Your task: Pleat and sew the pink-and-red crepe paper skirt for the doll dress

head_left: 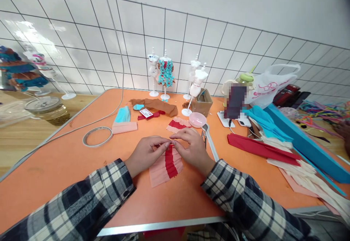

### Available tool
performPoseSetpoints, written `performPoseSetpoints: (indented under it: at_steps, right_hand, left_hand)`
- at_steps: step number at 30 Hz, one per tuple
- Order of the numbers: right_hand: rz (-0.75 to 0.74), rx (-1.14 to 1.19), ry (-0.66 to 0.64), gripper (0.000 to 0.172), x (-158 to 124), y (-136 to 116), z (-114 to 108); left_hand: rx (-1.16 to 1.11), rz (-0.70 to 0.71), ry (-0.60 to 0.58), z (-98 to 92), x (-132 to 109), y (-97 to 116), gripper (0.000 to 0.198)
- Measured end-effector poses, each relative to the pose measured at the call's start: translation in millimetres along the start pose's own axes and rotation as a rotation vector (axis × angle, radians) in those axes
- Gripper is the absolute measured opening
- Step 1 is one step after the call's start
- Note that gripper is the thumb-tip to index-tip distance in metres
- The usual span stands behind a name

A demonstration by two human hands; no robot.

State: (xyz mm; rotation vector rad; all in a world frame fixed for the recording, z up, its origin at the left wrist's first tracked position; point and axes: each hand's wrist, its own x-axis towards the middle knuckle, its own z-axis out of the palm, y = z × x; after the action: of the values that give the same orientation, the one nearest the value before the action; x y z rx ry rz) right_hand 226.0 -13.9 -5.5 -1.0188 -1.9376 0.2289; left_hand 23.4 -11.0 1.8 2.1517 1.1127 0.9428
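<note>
A small pleated piece of pink crepe paper with a red strip down its middle (167, 164) lies on the orange table (68, 160). My left hand (146, 153) and my right hand (193, 148) meet at its top edge. Both pinch the paper there with thumb and forefinger, fingertips almost touching. Both arms wear plaid sleeves. Another pink-and-red pleated piece (177, 124) lies just beyond my hands, next to a small pink bowl (197, 119).
Scissors (209, 140) lie right of my right hand. Tape roll (97, 136), pink and teal paper (123, 122), brown strip (155, 105) sit ahead left. Small white mannequins (165, 73) and a cardboard box (201, 103) stand at the back. Red, cream, blue paper sheets (273, 150) pile on the right.
</note>
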Motion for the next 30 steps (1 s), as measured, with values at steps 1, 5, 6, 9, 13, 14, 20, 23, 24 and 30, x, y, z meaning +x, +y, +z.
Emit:
performPoseSetpoints:
  at_steps: [1,5,6,9,13,14,20,23,24,30]
  right_hand:
    - [0.023,0.020,-0.006,0.013,0.3,-0.8,-0.1]
    - [0.077,0.070,-0.016,0.009,-1.0,-3.0,1.4]
    - [0.075,0.072,-0.011,0.008,-1.7,-3.1,2.2]
    - [0.066,0.068,-0.002,0.007,-3.0,-3.1,4.4]
    - [0.096,0.077,-0.022,0.008,-2.2,-5.1,5.0]
    - [0.100,0.078,-0.030,0.008,-1.8,-5.5,4.6]
    - [0.098,0.095,0.025,0.012,-4.3,1.3,1.0]
    - [0.071,0.088,0.020,0.016,-5.7,8.2,4.5]
    - [0.049,0.065,0.001,0.017,-5.1,9.7,7.3]
    - [-0.204,-0.047,-0.155,0.021,9.8,8.2,28.6]
  left_hand:
    - [-0.004,0.001,0.008,-0.2,0.2,0.5,0.029]
    - [0.001,-0.006,0.011,-1.4,1.2,1.0,0.030]
    - [0.004,-0.005,0.006,-1.7,1.3,1.0,0.030]
    - [-0.002,0.000,0.005,-1.5,0.9,0.9,0.029]
    - [-0.005,-0.011,-0.004,2.1,0.6,1.2,0.030]
    - [-0.009,-0.011,-0.020,2.6,0.8,1.0,0.031]
    - [0.080,0.002,-0.125,-22.8,6.0,-15.8,0.043]
    - [0.292,0.063,-0.163,-47.0,7.9,-36.2,0.038]
    - [0.333,0.064,-0.174,-52.4,8.0,-42.7,0.037]
    - [0.377,0.109,-0.258,-44.8,8.1,-54.6,0.030]
